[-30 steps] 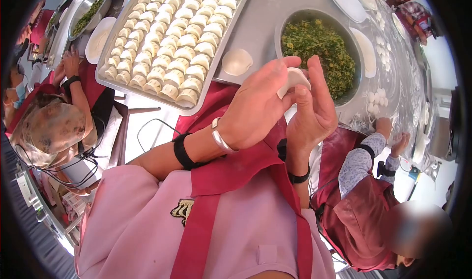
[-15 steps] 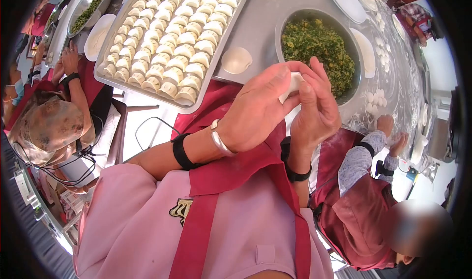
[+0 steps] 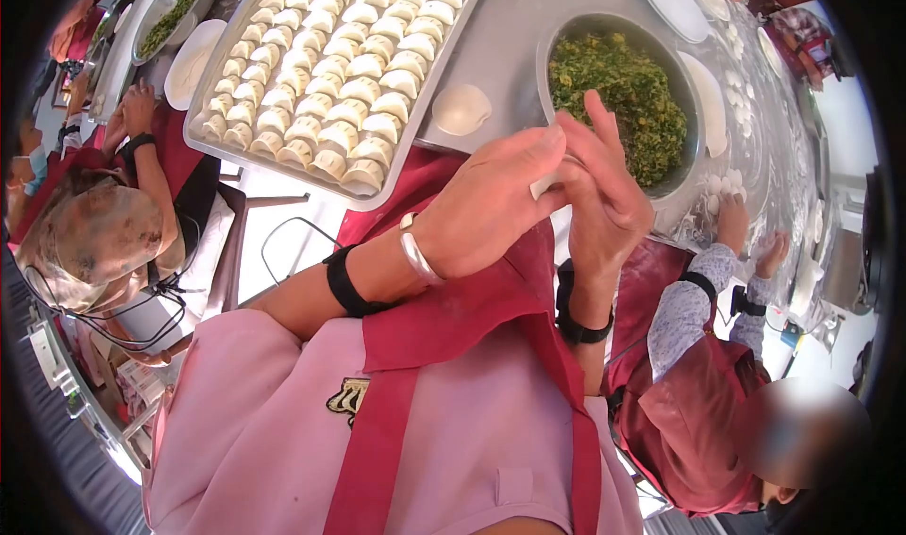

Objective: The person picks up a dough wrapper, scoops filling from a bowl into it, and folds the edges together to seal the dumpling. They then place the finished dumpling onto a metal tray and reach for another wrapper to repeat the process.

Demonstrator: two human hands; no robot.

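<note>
My left hand (image 3: 491,195), with a silver bangle and black wristband, meets my right hand (image 3: 609,195) near the bowl's lower left. Between them they are closed on a white dumpling (image 3: 545,186), mostly hidden by the fingers. Just beyond is a steel bowl (image 3: 695,143) of chopped green and yellow filling (image 3: 618,96). A round dough wrapper (image 3: 461,109) lies flat on the metal table (image 3: 514,25), left of the bowl. Further left, a metal tray (image 3: 283,165) holds rows of pleated dumplings (image 3: 344,108).
Co-workers stand at the left (image 3: 104,224) and right (image 3: 698,393); the right one's hands (image 3: 733,222) are over the floured table. White oval dishes (image 3: 674,5) lie around the bowl. Another filling bowl (image 3: 175,16) is at the upper left.
Both hands have shifted and the fingers have closed further around the dumpling, so less of it shows. The right co-worker's hand has moved up towards the small dough pieces.
</note>
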